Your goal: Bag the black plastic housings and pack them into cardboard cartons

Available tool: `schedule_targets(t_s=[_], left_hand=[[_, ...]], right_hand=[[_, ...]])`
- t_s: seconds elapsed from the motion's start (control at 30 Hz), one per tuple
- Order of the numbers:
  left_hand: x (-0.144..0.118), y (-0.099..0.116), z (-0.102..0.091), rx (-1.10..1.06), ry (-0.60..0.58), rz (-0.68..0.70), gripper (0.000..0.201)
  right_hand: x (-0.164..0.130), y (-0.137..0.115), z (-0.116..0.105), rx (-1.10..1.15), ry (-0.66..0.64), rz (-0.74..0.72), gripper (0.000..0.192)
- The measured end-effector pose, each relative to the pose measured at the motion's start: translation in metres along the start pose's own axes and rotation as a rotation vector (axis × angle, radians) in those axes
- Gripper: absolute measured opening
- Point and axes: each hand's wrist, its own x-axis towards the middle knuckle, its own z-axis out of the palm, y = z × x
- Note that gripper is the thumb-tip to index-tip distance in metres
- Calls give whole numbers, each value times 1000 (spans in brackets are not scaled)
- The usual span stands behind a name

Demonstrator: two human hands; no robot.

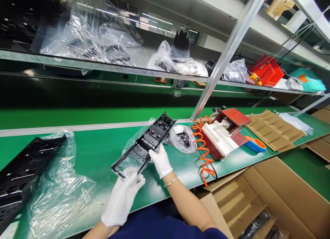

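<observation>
A long black plastic housing (152, 136) with a rectangular opening at its near end is held tilted above the green bench. My left hand (123, 194), in a white glove, grips the near end of its frame. At the middle of its right edge, my right hand (160, 160), also gloved in white, is closed on the side. Behind the housing lies a clear plastic bag, partly hidden by it. Just right of its far end sits an open clear bag of small black parts (183, 138).
Black panels (28, 173) and crumpled clear film (62, 194) lie at left. On the right stand a red and white fixture (219, 136), a coiled orange air hose (202, 146) and a blue-orange tape roll (255, 144). An open cardboard box (288, 191) is below; a shelf post (227, 57) rises behind.
</observation>
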Motion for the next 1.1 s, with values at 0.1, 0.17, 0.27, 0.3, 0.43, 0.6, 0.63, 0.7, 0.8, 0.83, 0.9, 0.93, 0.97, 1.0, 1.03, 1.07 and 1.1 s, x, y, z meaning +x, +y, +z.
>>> schedule_targets(t_s=[0.1,0.17,0.27,0.3,0.43,0.6,0.63,0.7,0.8,0.83,0.9,0.93,0.97,1.0,1.03,1.07,1.1], left_hand=[[-7,1,-28,339,-228,-65,63],[2,8,-43,477,-228,-56,70],[32,31,-50,587,-72,36,74],[44,41,-48,627,-31,74,77],[93,93,-27,980,156,401,96],[144,100,37,1527,208,964,74],[154,87,53,1634,14,1011,66],[174,56,81,1864,-296,907,64],[203,26,107,1933,-306,772,64],[212,24,110,1936,-288,743,60],[224,34,112,1944,-278,691,49],[227,43,110,1940,-288,674,44],[227,54,107,1929,-313,666,40],[225,65,101,1913,-349,666,37],[220,75,93,1894,-392,669,36],[213,83,82,1871,-452,680,35],[203,87,68,1844,-513,695,34]], right_hand=[[-11,-24,-29,21,51,-44,54],[-22,-40,-57,13,71,-86,51],[-42,-53,-97,4,69,3,47],[-50,-56,-108,4,78,30,47],[-81,-65,-137,-46,142,51,49],[-104,-80,-153,-134,276,-5,53],[-105,-82,-154,-130,292,-13,52],[-107,-84,-153,-127,305,-30,50],[-112,-85,-152,-168,288,-42,49],[-115,-85,-154,-179,273,-38,50],[-124,-85,-160,-176,237,-16,51],[-129,-85,-164,-171,233,-12,51],[-134,-85,-169,-171,245,-15,50],[-138,-86,-174,-175,274,-25,48],[-142,-86,-180,-183,309,-38,46],[-145,-87,-185,-189,340,-47,45],[-147,-89,-189,-192,361,-53,44]])
